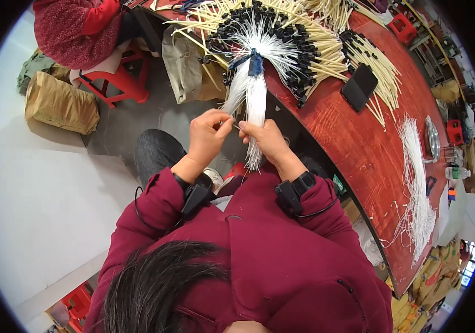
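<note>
A thick bundle of white strings hangs over the near edge of the red table, gathered by a dark blue cloth tie. Above the tie the strings fan out to black pieces on the ends of many cream sticks. Just left of the bundle, my left hand is closed, thumb and fingers pinching a thin white string. My right hand is closed too, its thumb and finger on a string beside the hanging bundle. The two hands are close together, and the exact grip on the strands is partly hidden.
The red table curves along my right, bearing a black phone, more sticks and a loose pile of white strings. At the far left, another person in red sits on a red stool near a brown paper sack.
</note>
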`<state>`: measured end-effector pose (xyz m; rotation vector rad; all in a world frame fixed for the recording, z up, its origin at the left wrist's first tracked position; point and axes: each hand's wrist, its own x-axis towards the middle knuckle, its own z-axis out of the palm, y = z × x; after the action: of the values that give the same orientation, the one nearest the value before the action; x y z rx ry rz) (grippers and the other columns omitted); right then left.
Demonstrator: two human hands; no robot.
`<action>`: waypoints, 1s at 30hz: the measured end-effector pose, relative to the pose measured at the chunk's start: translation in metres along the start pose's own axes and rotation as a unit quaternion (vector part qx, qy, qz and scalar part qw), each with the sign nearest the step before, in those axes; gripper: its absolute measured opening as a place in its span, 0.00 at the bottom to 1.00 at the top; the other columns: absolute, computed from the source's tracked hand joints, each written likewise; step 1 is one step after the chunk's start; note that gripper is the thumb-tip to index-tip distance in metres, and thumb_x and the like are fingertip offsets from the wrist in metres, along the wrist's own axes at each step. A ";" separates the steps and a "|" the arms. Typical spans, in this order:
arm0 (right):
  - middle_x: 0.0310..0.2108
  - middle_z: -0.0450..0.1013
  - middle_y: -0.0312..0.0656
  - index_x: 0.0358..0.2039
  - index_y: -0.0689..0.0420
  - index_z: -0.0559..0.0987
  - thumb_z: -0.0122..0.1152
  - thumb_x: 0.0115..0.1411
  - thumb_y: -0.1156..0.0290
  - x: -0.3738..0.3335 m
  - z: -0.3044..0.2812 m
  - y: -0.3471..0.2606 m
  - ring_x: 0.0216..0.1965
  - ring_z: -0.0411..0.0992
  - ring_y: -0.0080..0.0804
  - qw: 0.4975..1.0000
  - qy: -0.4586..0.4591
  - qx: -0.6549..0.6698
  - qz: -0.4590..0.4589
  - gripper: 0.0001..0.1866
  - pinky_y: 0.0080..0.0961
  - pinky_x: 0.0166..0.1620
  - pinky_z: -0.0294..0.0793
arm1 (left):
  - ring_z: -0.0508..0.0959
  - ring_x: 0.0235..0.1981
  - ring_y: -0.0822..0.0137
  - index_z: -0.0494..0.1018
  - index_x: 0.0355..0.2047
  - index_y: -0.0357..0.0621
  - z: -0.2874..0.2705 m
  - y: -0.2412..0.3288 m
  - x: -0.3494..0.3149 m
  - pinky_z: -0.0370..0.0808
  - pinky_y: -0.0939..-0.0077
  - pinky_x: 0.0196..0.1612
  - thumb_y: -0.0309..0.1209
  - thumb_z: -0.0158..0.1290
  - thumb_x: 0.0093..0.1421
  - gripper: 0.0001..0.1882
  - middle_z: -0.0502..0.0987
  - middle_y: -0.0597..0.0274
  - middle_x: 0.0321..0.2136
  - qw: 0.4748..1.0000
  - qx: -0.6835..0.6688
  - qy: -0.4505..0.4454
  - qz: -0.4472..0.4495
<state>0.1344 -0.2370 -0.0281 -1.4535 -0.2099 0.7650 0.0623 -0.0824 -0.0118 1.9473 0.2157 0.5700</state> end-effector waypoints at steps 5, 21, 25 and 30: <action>0.19 0.73 0.36 0.23 0.62 0.78 0.60 0.56 0.67 0.007 -0.003 0.007 0.20 0.69 0.21 1.000 -0.004 -0.012 0.007 0.11 0.18 0.27 0.67 | 0.77 0.24 0.64 0.76 0.27 0.36 -0.016 -0.008 -0.008 0.72 0.74 0.27 0.24 0.57 0.52 0.04 0.77 0.57 0.26 0.994 0.039 -0.093 0.046; 0.20 0.73 0.35 0.24 0.60 0.78 0.59 0.58 0.66 0.006 0.005 -0.002 0.21 0.68 0.19 0.998 -0.036 0.028 0.036 0.11 0.18 0.27 0.67 | 0.75 0.17 0.76 0.72 0.26 0.36 -0.003 -0.015 -0.015 0.68 0.82 0.18 0.27 0.55 0.58 0.07 0.77 0.65 0.22 0.966 -0.154 -0.125 -0.167; 0.20 0.73 0.36 0.22 0.61 0.78 0.59 0.58 0.64 0.005 0.007 -0.003 0.21 0.68 0.20 0.999 -0.030 0.028 0.034 0.14 0.20 0.28 0.66 | 0.76 0.17 0.74 0.72 0.28 0.39 -0.008 -0.014 -0.014 0.69 0.84 0.19 0.28 0.54 0.59 0.06 0.79 0.65 0.25 0.931 -0.175 -0.182 -0.262; 0.18 0.73 0.36 0.21 0.61 0.79 0.59 0.58 0.64 0.006 0.005 0.008 0.20 0.67 0.21 0.999 -0.026 0.006 0.025 0.14 0.21 0.28 0.66 | 0.76 0.20 0.75 0.73 0.30 0.39 -0.015 -0.010 -0.023 0.72 0.84 0.22 0.29 0.56 0.58 0.06 0.79 0.63 0.25 0.881 -0.278 -0.168 -0.343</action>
<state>0.1332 -0.2299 -0.0362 -1.4333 -0.2095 0.8435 0.0364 -0.0750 -0.0219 1.2524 0.4397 -0.1750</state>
